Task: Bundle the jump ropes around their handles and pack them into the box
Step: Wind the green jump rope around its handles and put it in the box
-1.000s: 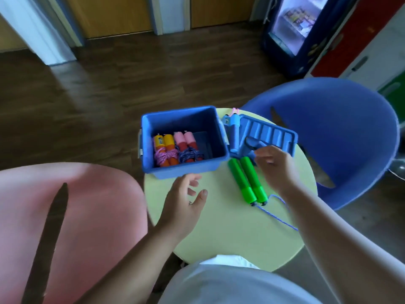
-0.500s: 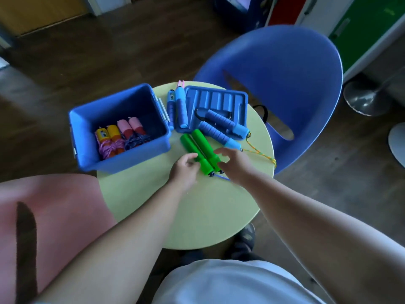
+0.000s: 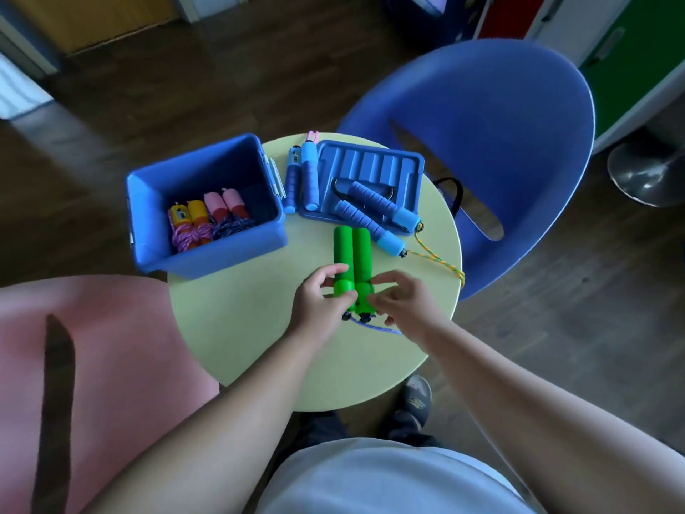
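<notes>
While 2 hands (image 3: 322,302) pinch, green handles (image 3: 351,259) protrude.

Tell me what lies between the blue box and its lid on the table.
In the head view, a pair of blue jump rope handles lies between the blue box and the lid.

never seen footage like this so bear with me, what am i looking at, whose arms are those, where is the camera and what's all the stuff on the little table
There is no machine here: a person wears a wide-angle camera on the head, looking down at their own two bare arms. The round table holds an open blue box, already containing two bundled jump ropes, one with orange handles and one with pink handles. Beside it lies the box's lid, with a blue-handled rope resting across it and another blue pair between lid and box. The left hand and right hand pinch the near ends of the green handles, which lie side by side; their purple cord trails loose, not yet wound.
</notes>
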